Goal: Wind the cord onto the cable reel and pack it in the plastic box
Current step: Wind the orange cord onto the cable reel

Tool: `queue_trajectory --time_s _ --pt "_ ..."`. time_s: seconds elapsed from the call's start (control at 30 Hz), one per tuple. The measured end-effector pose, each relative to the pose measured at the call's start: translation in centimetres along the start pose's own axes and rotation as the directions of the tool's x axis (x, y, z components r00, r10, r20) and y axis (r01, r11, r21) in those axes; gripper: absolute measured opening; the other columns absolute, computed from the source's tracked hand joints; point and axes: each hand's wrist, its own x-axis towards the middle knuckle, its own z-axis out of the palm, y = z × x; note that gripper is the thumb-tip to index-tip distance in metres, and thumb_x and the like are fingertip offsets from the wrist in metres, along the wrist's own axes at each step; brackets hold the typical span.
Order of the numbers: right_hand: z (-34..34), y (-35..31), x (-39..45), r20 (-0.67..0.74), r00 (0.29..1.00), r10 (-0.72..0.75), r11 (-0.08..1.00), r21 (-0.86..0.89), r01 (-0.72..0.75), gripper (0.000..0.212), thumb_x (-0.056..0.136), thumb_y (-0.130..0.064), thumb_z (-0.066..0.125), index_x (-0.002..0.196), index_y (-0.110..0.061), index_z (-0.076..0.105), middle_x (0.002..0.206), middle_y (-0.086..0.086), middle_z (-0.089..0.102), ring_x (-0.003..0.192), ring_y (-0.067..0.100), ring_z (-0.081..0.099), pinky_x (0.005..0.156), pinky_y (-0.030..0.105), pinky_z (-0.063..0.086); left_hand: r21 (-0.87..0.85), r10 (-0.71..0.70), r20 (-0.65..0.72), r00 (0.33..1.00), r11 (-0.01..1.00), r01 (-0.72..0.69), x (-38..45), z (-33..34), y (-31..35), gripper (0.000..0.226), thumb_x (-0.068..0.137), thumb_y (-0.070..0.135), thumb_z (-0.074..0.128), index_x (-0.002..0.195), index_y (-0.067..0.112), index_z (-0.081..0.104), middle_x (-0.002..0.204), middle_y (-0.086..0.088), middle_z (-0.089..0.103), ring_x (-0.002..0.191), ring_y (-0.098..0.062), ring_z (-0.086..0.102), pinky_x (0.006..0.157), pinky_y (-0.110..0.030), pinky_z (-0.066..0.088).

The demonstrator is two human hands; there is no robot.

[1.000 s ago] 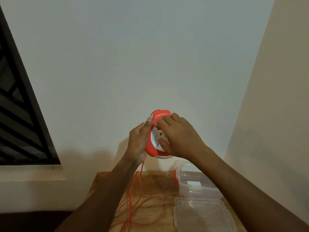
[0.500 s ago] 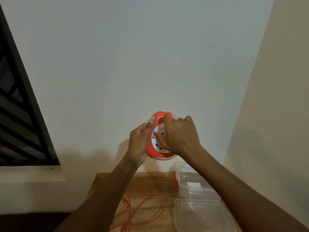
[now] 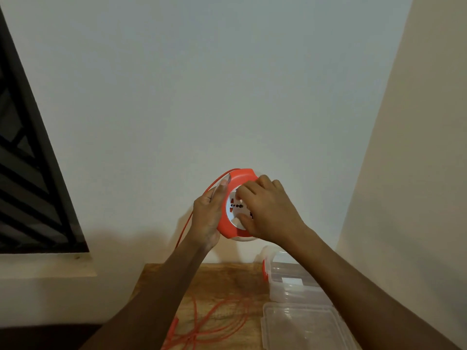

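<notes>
I hold the orange cable reel [image 3: 227, 224] up in front of the wall, above the table. My left hand [image 3: 208, 214] grips its left rim, thumb across the top edge. My right hand [image 3: 267, 210] lies on the white socket face [image 3: 233, 207], fingers on its inner disc. The thin orange cord [image 3: 185, 227] leaves the top of the reel, arcs over my left hand and drops behind my left forearm. Its slack lies in loose loops [image 3: 217, 322] on the wooden table [image 3: 227, 276]. The clear plastic box [image 3: 290, 286] stands open at the right.
The box's clear lid [image 3: 303, 327] lies flat in front of the box, near the table's front right. A dark window with bars [image 3: 27, 173] fills the left side. A beige wall [image 3: 404, 198] closes in on the right.
My right hand has shifted round on the socket face, turning it. The cord now arcs out over my left hand to the left, and the loops on the table have shifted.
</notes>
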Motion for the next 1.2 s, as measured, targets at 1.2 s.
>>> queue_trajectory --time_s 1.2 --pt "0.5 0.3 0.3 -0.043 0.997 0.065 0.991 -0.114 -0.07 0.048 0.076 -0.044 0.069 0.111 -0.013 0.06 0.109 0.009 0.068 0.102 0.033 0.057 0.081 0.044 0.045 0.019 0.045 -0.095 0.994 0.999 -0.043 0.1 1.2 0.6 0.05 0.075 0.075 0.06 0.109 0.041 0.069 0.109 0.011 0.075 0.098 -0.02 0.073 0.09 -0.046 0.06"
